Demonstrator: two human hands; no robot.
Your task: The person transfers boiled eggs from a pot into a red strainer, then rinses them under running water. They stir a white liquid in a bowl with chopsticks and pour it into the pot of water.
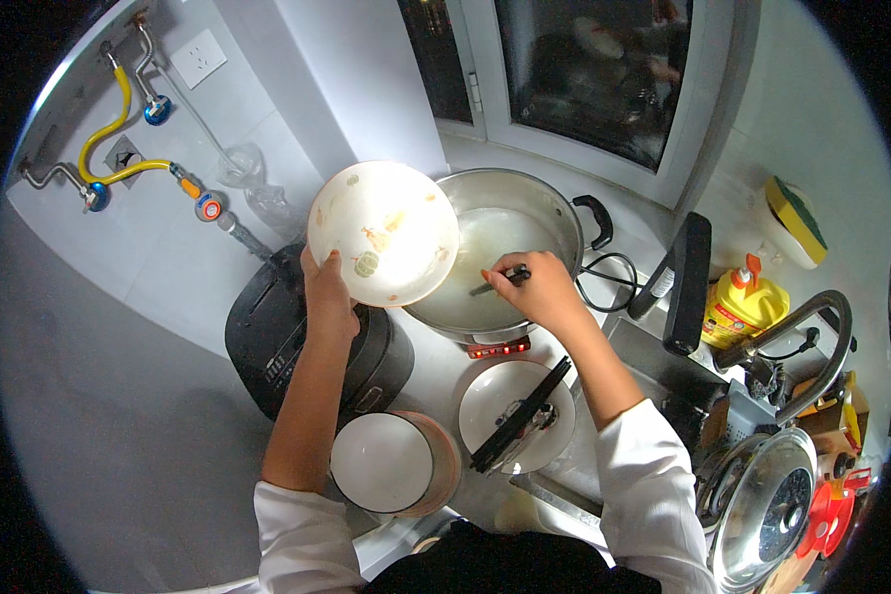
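Near the middle of the head view, the left hand [329,297] holds a white bowl [383,235] at its lower left edge. The thumb presses on the rim; the other fingers are behind the bowl, so I cannot tell how they are placed. The bowl is round, without a clear long axis; its open side faces the camera, and coloured patches are visible on the inner surface.

Just right of it, the right hand [544,287] pinches a dark utensil [518,274] between thumb and fingers. Its long axis runs from the hand toward the lower left, above a wide metal pot [552,223]. I cannot tell whether its far end is touching the pale liquid [444,302] in the pot. The bowl covers the left rim of the pot from sight.

Below the pot in the frame, a white plate [493,391] carries black chopsticks [522,416], pointing from lower left to upper right, and shiny metal utensils beside them. At lower centre-left, a round white dish [381,462] overlaps a pinkish bowl [448,460]. A black cooker [267,342] stands left of the pot.
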